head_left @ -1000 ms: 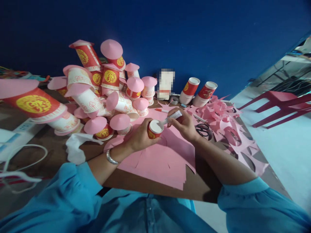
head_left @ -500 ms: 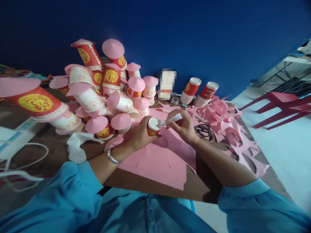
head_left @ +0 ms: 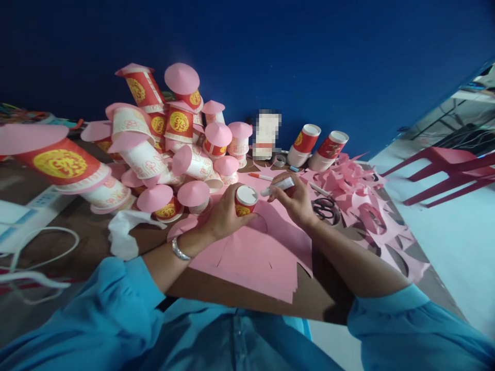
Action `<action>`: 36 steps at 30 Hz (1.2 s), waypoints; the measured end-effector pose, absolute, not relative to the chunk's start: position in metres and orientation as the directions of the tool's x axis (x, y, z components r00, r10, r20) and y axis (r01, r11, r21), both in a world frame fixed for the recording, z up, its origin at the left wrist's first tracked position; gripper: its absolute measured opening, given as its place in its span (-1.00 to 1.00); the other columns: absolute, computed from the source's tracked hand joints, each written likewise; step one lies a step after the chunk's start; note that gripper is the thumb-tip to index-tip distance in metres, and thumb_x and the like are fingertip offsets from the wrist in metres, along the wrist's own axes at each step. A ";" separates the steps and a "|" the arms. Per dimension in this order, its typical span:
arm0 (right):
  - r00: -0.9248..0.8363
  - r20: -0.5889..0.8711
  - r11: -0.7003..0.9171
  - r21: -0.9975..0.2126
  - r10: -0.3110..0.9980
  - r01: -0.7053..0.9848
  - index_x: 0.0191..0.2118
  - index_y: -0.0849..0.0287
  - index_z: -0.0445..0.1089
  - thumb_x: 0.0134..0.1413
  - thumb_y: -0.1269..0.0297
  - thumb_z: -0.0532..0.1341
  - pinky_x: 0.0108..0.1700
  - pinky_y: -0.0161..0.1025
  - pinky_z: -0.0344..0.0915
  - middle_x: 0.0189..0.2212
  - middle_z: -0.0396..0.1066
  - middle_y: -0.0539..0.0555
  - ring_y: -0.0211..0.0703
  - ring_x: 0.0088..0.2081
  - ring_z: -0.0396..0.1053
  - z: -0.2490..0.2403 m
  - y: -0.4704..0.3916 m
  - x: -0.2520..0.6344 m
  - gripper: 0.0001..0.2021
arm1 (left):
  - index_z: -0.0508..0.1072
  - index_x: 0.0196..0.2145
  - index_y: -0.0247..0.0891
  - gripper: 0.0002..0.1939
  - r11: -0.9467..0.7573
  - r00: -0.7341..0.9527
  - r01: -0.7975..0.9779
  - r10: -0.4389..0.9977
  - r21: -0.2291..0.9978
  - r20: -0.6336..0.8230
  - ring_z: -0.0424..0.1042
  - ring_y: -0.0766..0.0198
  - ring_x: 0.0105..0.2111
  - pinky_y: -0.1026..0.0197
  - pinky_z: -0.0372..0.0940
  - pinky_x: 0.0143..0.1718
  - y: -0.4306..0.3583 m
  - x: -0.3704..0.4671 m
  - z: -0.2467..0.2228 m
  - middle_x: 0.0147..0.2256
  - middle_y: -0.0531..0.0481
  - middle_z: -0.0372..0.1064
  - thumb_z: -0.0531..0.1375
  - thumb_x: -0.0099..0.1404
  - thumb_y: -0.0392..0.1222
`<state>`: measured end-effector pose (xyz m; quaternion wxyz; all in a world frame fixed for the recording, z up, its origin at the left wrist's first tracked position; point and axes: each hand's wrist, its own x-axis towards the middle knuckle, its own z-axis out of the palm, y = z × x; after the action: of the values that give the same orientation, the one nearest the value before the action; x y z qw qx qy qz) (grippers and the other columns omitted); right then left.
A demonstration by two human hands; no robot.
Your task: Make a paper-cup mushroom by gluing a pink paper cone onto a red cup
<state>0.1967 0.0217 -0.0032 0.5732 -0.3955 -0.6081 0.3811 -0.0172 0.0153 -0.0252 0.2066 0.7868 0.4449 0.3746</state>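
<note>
My left hand (head_left: 225, 215) is wrapped round a red paper cup (head_left: 246, 202) with a yellow print, its white round end facing up. Between the fingers of my right hand (head_left: 294, 200) is a white tube (head_left: 279, 188), its tip just right of the cup's rim and apart from it. Below both hands lie pink paper sheets (head_left: 251, 263) on the brown table (head_left: 328, 304).
Many cups with pink cone tops (head_left: 193, 194) are piled at the left. Black scissors (head_left: 325, 208), a roll of tape (head_left: 279, 160) and pink paper scraps (head_left: 375, 216) lie at the right. Two cup stacks (head_left: 304, 145) stand at the back. A red stool (head_left: 448, 159) is beyond the table.
The tube in my right hand has drawn back a little from the cup's white end, to the right. My left hand still holds the cup in nearly the same place.
</note>
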 end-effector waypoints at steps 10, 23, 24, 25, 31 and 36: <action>-0.103 0.468 0.478 -0.871 0.878 0.115 -0.27 0.12 0.37 0.20 0.09 0.38 -0.44 -0.29 0.41 -0.40 0.43 -0.04 -0.27 -0.47 0.47 -0.001 0.016 0.196 -0.75 | 0.19 0.14 -0.23 -0.43 -0.636 0.405 0.485 0.771 0.600 0.491 0.44 -0.01 0.07 -0.07 0.41 0.08 0.016 -0.021 -0.028 0.05 -0.22 0.36 0.30 0.23 -0.30; -0.069 0.367 0.372 -0.924 0.928 0.084 -0.29 0.12 0.38 0.10 0.02 0.44 -0.43 -0.24 0.42 -0.51 0.46 -0.06 -0.22 -0.51 0.47 -0.007 0.022 0.196 -0.67 | 0.23 0.01 -0.17 -0.28 -0.616 0.277 0.561 0.769 0.553 0.576 0.47 0.00 0.03 -0.04 0.45 0.02 0.019 -0.017 -0.033 -0.03 -0.11 0.37 0.52 -0.01 -0.29; -0.073 0.361 0.367 -0.925 0.930 0.094 -0.29 0.13 0.38 0.12 0.01 0.43 -0.42 -0.24 0.42 -0.50 0.47 -0.05 -0.22 -0.50 0.47 -0.008 0.022 0.196 -0.67 | 0.23 0.01 -0.17 -0.28 -0.605 0.265 0.563 0.778 0.564 0.570 0.48 0.01 0.01 -0.03 0.45 0.00 0.019 -0.016 -0.033 -0.03 -0.10 0.38 0.52 -0.01 -0.29; -0.073 0.358 0.364 -0.926 0.931 0.102 -0.29 0.13 0.38 0.12 -0.01 0.42 -0.41 -0.24 0.42 -0.50 0.47 -0.05 -0.22 -0.50 0.47 -0.009 0.021 0.196 -0.67 | 0.23 0.01 -0.17 -0.27 -0.584 0.254 0.565 0.795 0.582 0.551 0.50 0.02 -0.01 -0.01 0.46 -0.02 0.019 -0.016 -0.032 -0.04 -0.10 0.40 0.52 -0.01 -0.29; -0.051 0.409 0.411 -0.909 0.911 0.066 -0.27 0.11 0.36 0.13 -0.04 0.41 -0.40 -0.24 0.45 -0.41 0.45 -0.04 -0.24 -0.47 0.49 -0.005 0.014 0.191 -0.65 | 0.25 0.04 -0.18 -0.27 -0.475 0.237 0.577 0.876 0.664 0.420 0.57 0.06 -0.14 0.10 0.46 -0.20 0.016 -0.014 -0.026 -0.12 -0.05 0.51 0.53 0.02 -0.27; -0.087 0.420 0.427 -0.900 0.903 0.088 -0.26 0.11 0.34 0.16 -0.02 0.40 -0.41 -0.27 0.42 -0.41 0.44 -0.06 -0.25 -0.46 0.50 -0.005 0.012 0.190 -0.66 | 0.28 0.01 -0.18 -0.31 -0.518 0.262 0.580 0.849 0.629 0.458 0.56 0.05 -0.10 0.07 0.47 -0.14 0.014 -0.015 -0.021 -0.07 -0.07 0.51 0.54 0.02 -0.30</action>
<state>0.1899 0.0121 -0.0048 0.5531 -0.3880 -0.6385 0.3686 -0.0147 0.0137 -0.0211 0.1701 0.7760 0.4604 0.3962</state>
